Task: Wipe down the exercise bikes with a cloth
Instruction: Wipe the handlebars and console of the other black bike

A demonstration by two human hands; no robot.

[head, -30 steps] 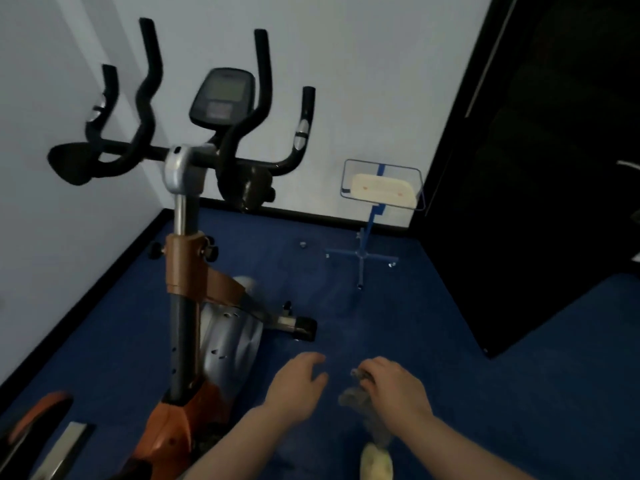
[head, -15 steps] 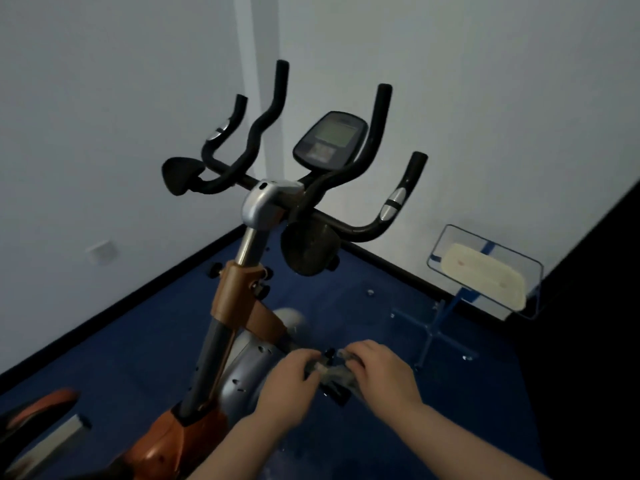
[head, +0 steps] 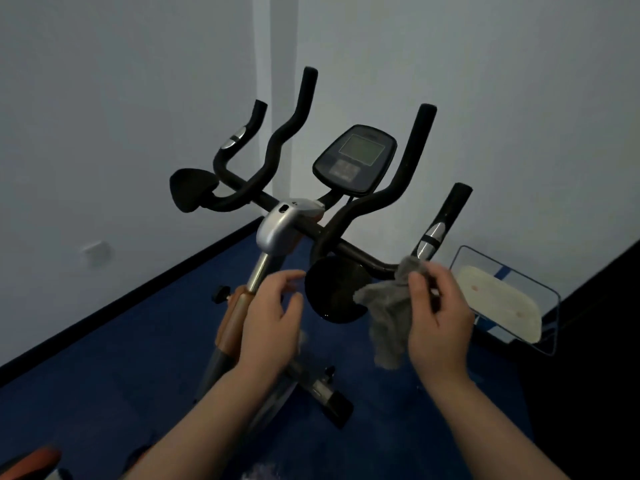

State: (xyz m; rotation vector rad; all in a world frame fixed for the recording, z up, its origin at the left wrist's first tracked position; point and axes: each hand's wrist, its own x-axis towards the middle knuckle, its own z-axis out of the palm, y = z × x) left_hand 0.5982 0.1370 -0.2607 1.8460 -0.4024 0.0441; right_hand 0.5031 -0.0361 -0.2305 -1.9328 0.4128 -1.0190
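The room is dim and bluish, with soft, even light on the pale walls (head: 485, 81). The right edge falls into black. Straight lines bend near the edges, and the hands look slightly blurred.

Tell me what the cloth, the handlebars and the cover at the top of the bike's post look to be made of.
Cloth: soft grey fabric, matte; it hangs limp and crumpled from the right hand.
Handlebars: black, matte, probably foam or rubber over tube.
Cover: silver, smooth, slight sheen; painted plastic or metal, cannot tell which.
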